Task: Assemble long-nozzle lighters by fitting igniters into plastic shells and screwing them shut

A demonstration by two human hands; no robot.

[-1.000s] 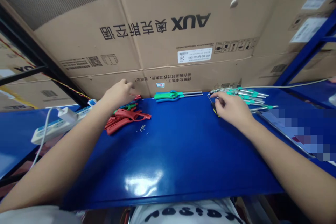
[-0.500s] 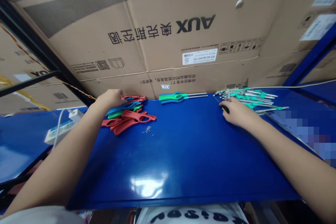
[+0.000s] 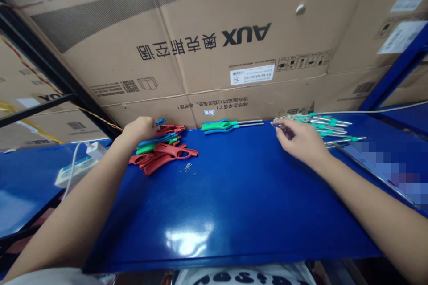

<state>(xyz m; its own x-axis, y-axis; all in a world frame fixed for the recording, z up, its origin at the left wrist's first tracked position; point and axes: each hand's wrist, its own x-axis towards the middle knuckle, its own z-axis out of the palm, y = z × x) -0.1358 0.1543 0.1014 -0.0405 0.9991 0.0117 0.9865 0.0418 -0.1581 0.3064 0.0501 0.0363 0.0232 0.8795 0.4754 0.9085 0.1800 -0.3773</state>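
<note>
My left hand (image 3: 142, 129) is closed round a blue lighter casing (image 3: 161, 121), whose end sticks out past the fingers. It is above a pile of red, blue and green lighter casings (image 3: 170, 156). Across the table, my right hand (image 3: 299, 140) has its thumb and fingers drawn together in a pinch. A thin metal piece (image 3: 274, 125) shows at the fingertips; its kind is unclear, and the palm is hidden. Just behind that hand lies a heap of metal lighter tubes (image 3: 329, 121) with teal-green parts and fine wires.
Green and blue lighters with metal tubes (image 3: 220, 126) lie between the hands, against a big cardboard box (image 3: 200, 4). Several small screws or pins (image 3: 187, 167) are scattered on the blue table (image 3: 234, 196). A power strip (image 3: 75, 171) is at left, a partly blurred flat object (image 3: 377, 173) at right.
My left hand has lifted slightly with the blue casing now showing. My right hand has shifted and turned; the black and yellow handle seen in it before no longer shows.
</note>
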